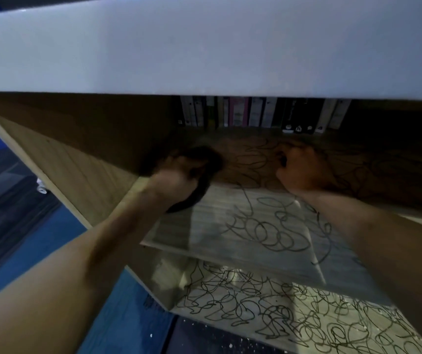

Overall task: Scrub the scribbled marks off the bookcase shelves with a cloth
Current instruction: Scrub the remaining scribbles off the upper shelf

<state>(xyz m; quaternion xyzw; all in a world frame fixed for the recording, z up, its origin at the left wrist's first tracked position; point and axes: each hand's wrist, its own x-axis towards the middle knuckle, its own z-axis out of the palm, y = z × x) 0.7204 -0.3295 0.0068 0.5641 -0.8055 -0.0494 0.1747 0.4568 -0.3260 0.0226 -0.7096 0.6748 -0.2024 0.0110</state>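
Floor (8,190) at far left, dark planks and blue areas, two small white round objects (41,188) on it, too blurred to identify. Bookcase side panel (59,172) next, light wood. Left hand (179,175) reaches into the middle shelf (215,226) near its left edge, fingers curled round a dark cloth (202,169), gripping it; the cloth is blurred, pressed at the shaded rear-left part of the shelf, one end hanging below the wrist. Black marks (268,231) loop across the shelf from centre to right edge, front to back. Right hand (304,169) sits right of centre toward the back, knuckles up, fingers curled, on the scribbles; cannot tell if it holds anything. Books (263,113) stand upright along the back edge. White top (204,52) spans above. Lower shelf (373,297), front, densely scribbled.
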